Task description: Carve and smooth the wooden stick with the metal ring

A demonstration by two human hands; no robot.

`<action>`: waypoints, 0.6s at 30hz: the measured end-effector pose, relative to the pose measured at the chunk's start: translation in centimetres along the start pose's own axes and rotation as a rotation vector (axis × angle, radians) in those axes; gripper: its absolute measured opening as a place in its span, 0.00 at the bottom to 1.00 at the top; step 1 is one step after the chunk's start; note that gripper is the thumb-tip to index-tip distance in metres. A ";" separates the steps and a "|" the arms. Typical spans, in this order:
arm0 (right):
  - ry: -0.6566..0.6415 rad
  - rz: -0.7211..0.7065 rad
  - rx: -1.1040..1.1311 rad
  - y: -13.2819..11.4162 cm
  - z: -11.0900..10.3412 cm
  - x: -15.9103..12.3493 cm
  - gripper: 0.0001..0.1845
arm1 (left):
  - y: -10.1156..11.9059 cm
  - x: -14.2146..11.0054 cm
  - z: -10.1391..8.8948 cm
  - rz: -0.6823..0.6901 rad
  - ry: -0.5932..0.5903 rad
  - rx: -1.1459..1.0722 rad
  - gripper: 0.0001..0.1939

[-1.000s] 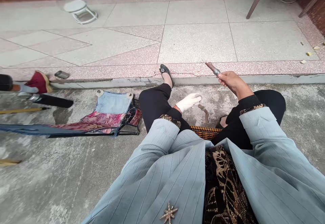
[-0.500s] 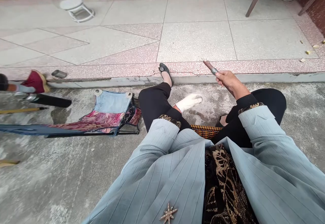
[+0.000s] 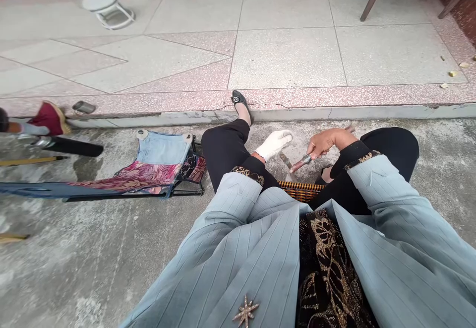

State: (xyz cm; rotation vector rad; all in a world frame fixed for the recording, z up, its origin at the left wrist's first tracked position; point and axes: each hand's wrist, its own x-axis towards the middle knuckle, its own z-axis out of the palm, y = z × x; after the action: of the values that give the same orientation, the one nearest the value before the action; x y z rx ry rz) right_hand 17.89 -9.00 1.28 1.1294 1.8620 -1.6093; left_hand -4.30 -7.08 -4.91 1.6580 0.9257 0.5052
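My left hand (image 3: 275, 143), in a white glove, is closed low over the concrete between my knees. What it grips, if anything, cannot be made out. Just beyond and below its fingers is a short, narrow grey-brown piece (image 3: 285, 160), too small to name. My bare right hand (image 3: 323, 142) is wrapped round a brown stick-like tool (image 3: 297, 165) with a grey metal-looking band. The tool tilts down to the left, its tip close to the lower end of the short piece; whether they touch is unclear. Its other end sticks out behind the hand.
A woven orange-and-black seat edge (image 3: 300, 192) shows beneath me. On the left are a folding chair (image 3: 158, 169) with patterned fabric, another person's red shoe (image 3: 50, 118) and a small can (image 3: 84, 106). A tiled step (image 3: 282, 97) runs ahead, with a white stool (image 3: 107, 8) upon it.
My right hand has swung the tool down from above the step edge to the short piece. The short piece has shifted left and changed its tilt. My left hand has moved slightly up.
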 end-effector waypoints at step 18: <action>0.642 0.477 -0.340 1.2 -1.1 2.0 0.20 | 0.0 -0.4 2.4 -0.048 -0.273 -0.293 0.25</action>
State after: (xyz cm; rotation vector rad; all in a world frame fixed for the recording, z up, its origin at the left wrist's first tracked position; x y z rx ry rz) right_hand 17.90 -7.31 -0.74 1.8855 1.9063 -0.6739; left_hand -2.76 -8.83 -5.53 1.3937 0.6549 0.3515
